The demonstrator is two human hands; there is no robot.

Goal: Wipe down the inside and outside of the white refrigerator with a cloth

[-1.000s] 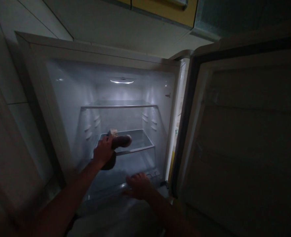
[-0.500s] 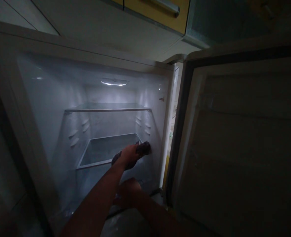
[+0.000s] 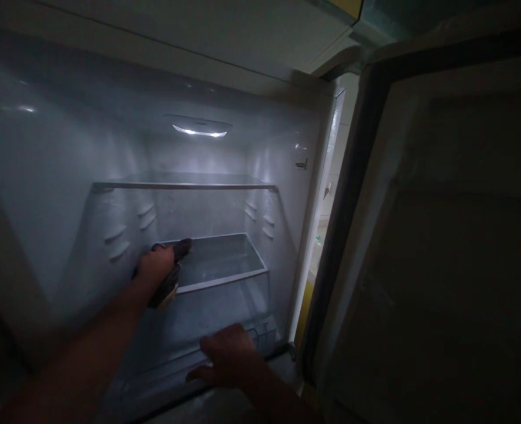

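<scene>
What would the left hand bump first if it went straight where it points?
Probably the pale, flat back wall of the white fridge, beyond the dark, cloth-like bundle the left hand holds. Depth is unclear: it might brush the pale-framed, glassy lower shelf first.

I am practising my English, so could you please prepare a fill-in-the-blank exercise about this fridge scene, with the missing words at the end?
1. The left hand holds what looks like a dark cloth at the ____ end of the lower shelf.
2. The right hand visibly holds ____.
3. The lamp glows ____ the upper shelf.
4. The fridge door stands open at the picture's ____ side.

Missing words: left; nothing; above; right.
</scene>
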